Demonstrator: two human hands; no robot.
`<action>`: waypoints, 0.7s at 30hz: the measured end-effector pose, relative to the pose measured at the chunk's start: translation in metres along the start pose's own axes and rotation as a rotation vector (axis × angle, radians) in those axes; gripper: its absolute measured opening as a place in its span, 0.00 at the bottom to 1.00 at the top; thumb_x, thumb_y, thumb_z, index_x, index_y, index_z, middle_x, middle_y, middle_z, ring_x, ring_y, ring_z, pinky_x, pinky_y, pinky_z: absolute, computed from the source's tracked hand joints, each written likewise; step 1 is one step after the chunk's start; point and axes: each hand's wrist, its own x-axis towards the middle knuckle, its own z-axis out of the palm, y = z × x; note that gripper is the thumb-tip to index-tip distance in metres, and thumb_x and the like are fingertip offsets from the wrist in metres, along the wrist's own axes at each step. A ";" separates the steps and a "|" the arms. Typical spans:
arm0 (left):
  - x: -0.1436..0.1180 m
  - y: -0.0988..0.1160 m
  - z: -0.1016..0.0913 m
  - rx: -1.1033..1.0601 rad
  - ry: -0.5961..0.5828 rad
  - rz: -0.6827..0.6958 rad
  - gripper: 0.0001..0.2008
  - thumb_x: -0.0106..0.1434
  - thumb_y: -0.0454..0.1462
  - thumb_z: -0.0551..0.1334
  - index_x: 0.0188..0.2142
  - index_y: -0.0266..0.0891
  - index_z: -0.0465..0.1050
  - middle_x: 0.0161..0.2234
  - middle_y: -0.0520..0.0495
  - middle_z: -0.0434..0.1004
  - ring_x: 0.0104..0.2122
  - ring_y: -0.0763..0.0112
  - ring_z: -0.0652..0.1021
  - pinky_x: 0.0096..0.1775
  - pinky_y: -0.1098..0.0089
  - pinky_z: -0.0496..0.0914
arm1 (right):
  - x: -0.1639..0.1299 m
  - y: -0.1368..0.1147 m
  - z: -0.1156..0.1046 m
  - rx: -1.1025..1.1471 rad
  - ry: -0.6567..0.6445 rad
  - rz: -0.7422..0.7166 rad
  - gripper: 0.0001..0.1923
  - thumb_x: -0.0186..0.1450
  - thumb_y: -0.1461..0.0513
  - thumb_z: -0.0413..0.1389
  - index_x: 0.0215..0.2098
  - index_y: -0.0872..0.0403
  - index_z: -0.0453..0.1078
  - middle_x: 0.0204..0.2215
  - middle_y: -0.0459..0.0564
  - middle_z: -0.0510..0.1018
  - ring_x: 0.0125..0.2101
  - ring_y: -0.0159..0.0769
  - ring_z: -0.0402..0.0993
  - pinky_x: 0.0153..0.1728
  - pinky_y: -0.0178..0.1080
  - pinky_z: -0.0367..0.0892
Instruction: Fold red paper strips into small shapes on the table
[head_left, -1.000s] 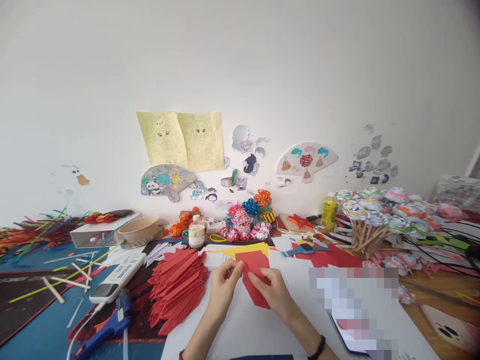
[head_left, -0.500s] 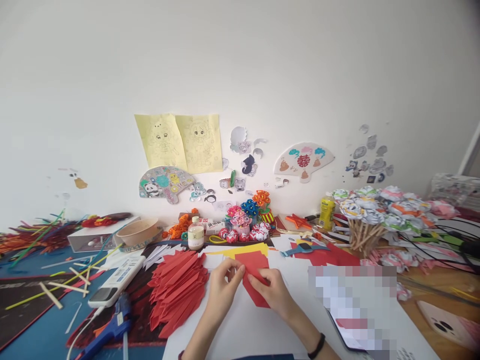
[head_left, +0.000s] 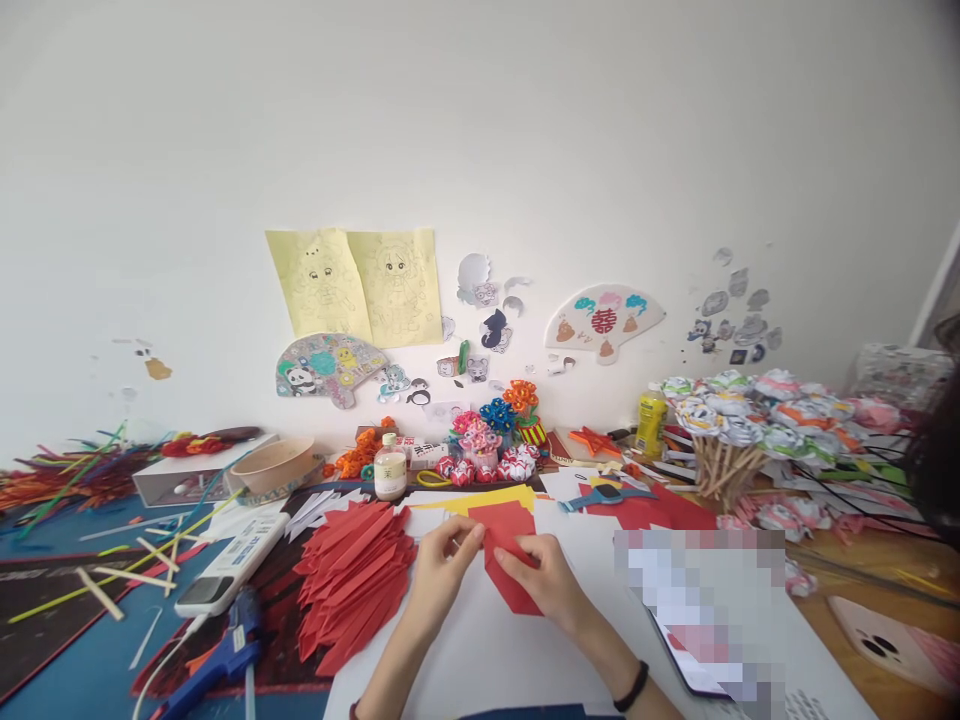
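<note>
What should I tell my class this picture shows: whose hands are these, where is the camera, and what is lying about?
There is no machine: these are one person's bare hands, seen by a camera worn on the head, looking forward and down. The right hand holds red paper while the left hand pinches its left edge. To the left lie a heap of folded red papers, a blue glue gun and a white power strip. To the right are a blue watch and paper flowers on sticks.
</note>
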 end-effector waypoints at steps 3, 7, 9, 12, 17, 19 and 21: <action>-0.002 -0.002 0.000 0.033 -0.031 0.027 0.13 0.61 0.45 0.60 0.28 0.38 0.73 0.27 0.48 0.74 0.27 0.70 0.70 0.29 0.74 0.61 | 0.000 -0.001 0.001 -0.001 -0.011 0.000 0.23 0.61 0.54 0.52 0.17 0.52 0.45 0.16 0.39 0.49 0.19 0.25 0.46 0.19 0.33 0.42; -0.003 -0.003 0.001 0.078 -0.023 0.072 0.13 0.62 0.44 0.59 0.28 0.37 0.72 0.26 0.48 0.73 0.28 0.70 0.69 0.30 0.73 0.61 | -0.001 0.000 0.001 -0.019 -0.019 -0.005 0.23 0.61 0.55 0.52 0.17 0.53 0.46 0.16 0.39 0.49 0.19 0.25 0.46 0.19 0.33 0.42; -0.002 -0.003 0.001 0.104 -0.020 0.078 0.14 0.63 0.45 0.58 0.28 0.37 0.71 0.26 0.49 0.72 0.27 0.70 0.69 0.30 0.73 0.61 | 0.000 0.001 0.001 -0.032 -0.002 -0.003 0.23 0.61 0.55 0.52 0.17 0.52 0.45 0.16 0.39 0.48 0.19 0.25 0.45 0.19 0.33 0.42; -0.001 -0.003 -0.001 0.129 -0.070 0.056 0.14 0.63 0.45 0.58 0.28 0.37 0.71 0.24 0.50 0.70 0.25 0.72 0.67 0.28 0.74 0.60 | 0.001 0.004 -0.002 -0.053 0.017 0.002 0.23 0.61 0.56 0.53 0.17 0.52 0.44 0.16 0.38 0.48 0.19 0.25 0.45 0.19 0.33 0.42; -0.002 0.000 -0.002 0.176 -0.176 0.078 0.14 0.64 0.44 0.57 0.27 0.37 0.68 0.21 0.53 0.64 0.23 0.74 0.63 0.26 0.74 0.57 | 0.001 0.007 -0.005 -0.047 0.002 0.006 0.23 0.61 0.55 0.53 0.17 0.52 0.44 0.16 0.38 0.47 0.20 0.26 0.44 0.19 0.33 0.41; -0.003 0.001 -0.001 0.177 -0.178 0.124 0.14 0.65 0.43 0.56 0.26 0.37 0.67 0.22 0.54 0.62 0.23 0.75 0.62 0.27 0.74 0.57 | 0.001 0.007 -0.004 -0.045 0.003 0.006 0.23 0.61 0.55 0.53 0.17 0.52 0.44 0.16 0.38 0.47 0.20 0.26 0.44 0.19 0.33 0.41; -0.004 0.001 -0.001 0.185 -0.175 0.152 0.15 0.65 0.43 0.55 0.26 0.37 0.65 0.22 0.54 0.61 0.23 0.75 0.61 0.27 0.74 0.57 | 0.001 0.008 -0.004 -0.058 0.018 0.008 0.23 0.60 0.55 0.53 0.17 0.52 0.44 0.16 0.38 0.47 0.19 0.26 0.44 0.19 0.33 0.41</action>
